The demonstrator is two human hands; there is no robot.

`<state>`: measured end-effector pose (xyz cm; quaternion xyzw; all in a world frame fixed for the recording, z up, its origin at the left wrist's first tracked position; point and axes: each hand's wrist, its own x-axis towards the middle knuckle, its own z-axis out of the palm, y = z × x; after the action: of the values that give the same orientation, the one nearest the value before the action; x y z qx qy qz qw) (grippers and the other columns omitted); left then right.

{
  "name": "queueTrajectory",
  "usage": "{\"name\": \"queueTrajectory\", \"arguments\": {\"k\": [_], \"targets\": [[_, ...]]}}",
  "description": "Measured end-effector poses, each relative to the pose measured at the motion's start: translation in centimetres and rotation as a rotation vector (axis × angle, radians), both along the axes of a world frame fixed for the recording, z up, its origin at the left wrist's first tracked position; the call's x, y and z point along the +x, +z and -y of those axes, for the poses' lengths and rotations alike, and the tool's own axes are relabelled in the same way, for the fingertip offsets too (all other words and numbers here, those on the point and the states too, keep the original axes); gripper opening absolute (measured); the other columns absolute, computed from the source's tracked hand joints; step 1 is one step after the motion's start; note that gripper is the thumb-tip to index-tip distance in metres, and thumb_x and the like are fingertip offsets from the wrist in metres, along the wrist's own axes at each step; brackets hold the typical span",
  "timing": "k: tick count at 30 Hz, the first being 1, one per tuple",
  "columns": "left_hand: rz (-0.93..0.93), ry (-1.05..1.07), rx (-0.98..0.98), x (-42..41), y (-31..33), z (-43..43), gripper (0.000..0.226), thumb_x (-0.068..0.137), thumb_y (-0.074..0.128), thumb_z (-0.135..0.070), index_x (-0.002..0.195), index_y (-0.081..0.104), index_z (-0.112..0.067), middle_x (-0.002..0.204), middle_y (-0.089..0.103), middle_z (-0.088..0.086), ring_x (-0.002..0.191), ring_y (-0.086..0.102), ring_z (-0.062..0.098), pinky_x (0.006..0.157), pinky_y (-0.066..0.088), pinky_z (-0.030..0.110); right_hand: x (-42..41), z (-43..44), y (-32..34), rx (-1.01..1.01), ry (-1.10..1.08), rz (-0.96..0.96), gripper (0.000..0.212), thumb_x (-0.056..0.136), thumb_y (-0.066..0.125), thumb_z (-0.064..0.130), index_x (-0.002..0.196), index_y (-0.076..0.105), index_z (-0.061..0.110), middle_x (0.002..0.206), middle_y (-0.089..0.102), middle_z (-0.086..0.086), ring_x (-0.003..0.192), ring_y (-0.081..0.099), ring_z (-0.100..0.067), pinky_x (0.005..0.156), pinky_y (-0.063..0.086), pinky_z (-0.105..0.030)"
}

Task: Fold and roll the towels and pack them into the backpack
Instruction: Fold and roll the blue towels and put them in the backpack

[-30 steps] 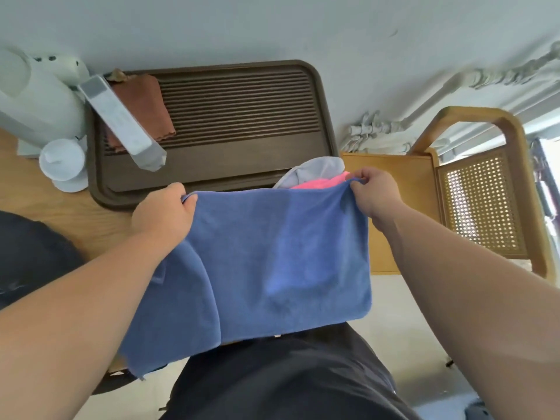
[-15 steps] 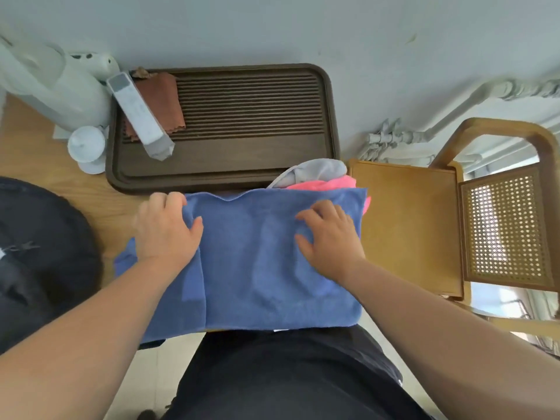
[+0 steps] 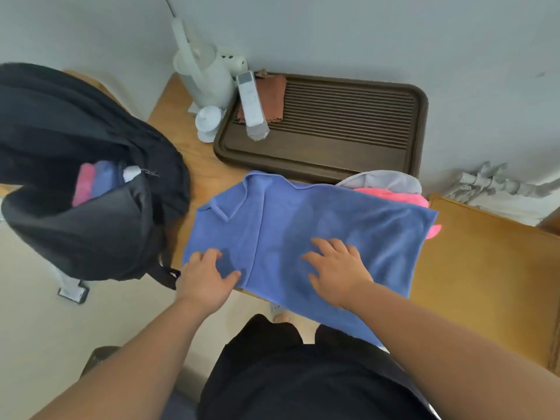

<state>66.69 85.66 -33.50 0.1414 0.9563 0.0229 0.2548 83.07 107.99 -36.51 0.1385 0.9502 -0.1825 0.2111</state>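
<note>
The pink towel and grey towel at the far right lie mostly under the blue towel — only their far edges and one pink corner show. The right forearm hides the blue towel's near right corner. The left edge cuts the backpack; of the rolled towels inside, only a pink and blue patch shows. The wooden chair runs off right. The remote control markings are too small to read.
</note>
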Motion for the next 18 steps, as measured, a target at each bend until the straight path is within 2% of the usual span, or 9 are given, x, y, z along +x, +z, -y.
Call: {"name": "queueTrajectory", "arguments": {"k": [4, 7, 11, 14, 18], "targets": [[0.016, 0.027, 0.002, -1.1, 0.1, 1.3, 0.058, 0.089, 0.064, -0.053, 0.136, 0.047, -0.023, 0.136, 0.048, 0.000, 0.118, 0.054, 0.025, 0.093, 0.050, 0.043, -0.1, -0.4, -0.3, 0.095, 0.158, 0.118, 0.055, 0.095, 0.047, 0.029, 0.149, 0.034, 0.034, 0.164, 0.013, 0.001, 0.143, 0.024, -0.027, 0.112, 0.026, -0.043], [0.016, -0.004, -0.029, -2.6, -0.8, 1.8, 0.060, 0.090, 0.063, -0.051, 0.138, 0.046, -0.020, 0.137, 0.048, 0.001, 0.116, 0.055, 0.025, 0.091, 0.051, 0.040, -0.9, -0.3, 0.0, 0.128, 0.127, 0.136, 0.047, 0.096, 0.045, 0.030, 0.143, 0.042, 0.033, 0.153, 0.028, 0.003, 0.132, 0.036, -0.025, 0.106, 0.032, -0.041], [-0.028, 0.007, -0.063, -4.6, -2.8, 2.0, 0.066, 0.091, 0.061, -0.050, 0.144, 0.040, -0.017, 0.149, 0.035, 0.003, 0.127, 0.046, 0.029, 0.095, 0.048, 0.042, -3.1, 1.1, 0.4, 0.185, 0.045, 0.137, 0.033, 0.098, 0.040, 0.034, 0.128, 0.053, 0.030, 0.133, 0.042, 0.003, 0.114, 0.045, -0.025, 0.095, 0.037, -0.038], [-0.040, 0.070, -0.071, -6.0, -4.2, 2.0, 0.073, 0.090, 0.061, -0.050, 0.147, 0.031, -0.014, 0.149, 0.031, 0.004, 0.123, 0.048, 0.033, 0.091, 0.049, 0.045, -6.0, 2.7, 1.0, 0.131, -0.006, 0.116, 0.036, 0.100, 0.039, 0.041, 0.130, 0.053, 0.028, 0.138, 0.039, 0.000, 0.117, 0.045, -0.027, 0.098, 0.041, -0.039], [0.009, 0.134, -0.036, -7.4, -5.4, 2.4, 0.061, 0.092, 0.061, -0.041, 0.139, 0.038, -0.010, 0.136, 0.040, 0.009, 0.115, 0.053, 0.035, 0.087, 0.053, 0.049, -12.0, 5.4, 2.5, 0.014, -0.021, 0.056, 0.041, 0.099, 0.044, 0.044, 0.135, 0.053, 0.028, 0.147, 0.033, -0.002, 0.121, 0.045, -0.029, 0.102, 0.042, -0.043]]}}
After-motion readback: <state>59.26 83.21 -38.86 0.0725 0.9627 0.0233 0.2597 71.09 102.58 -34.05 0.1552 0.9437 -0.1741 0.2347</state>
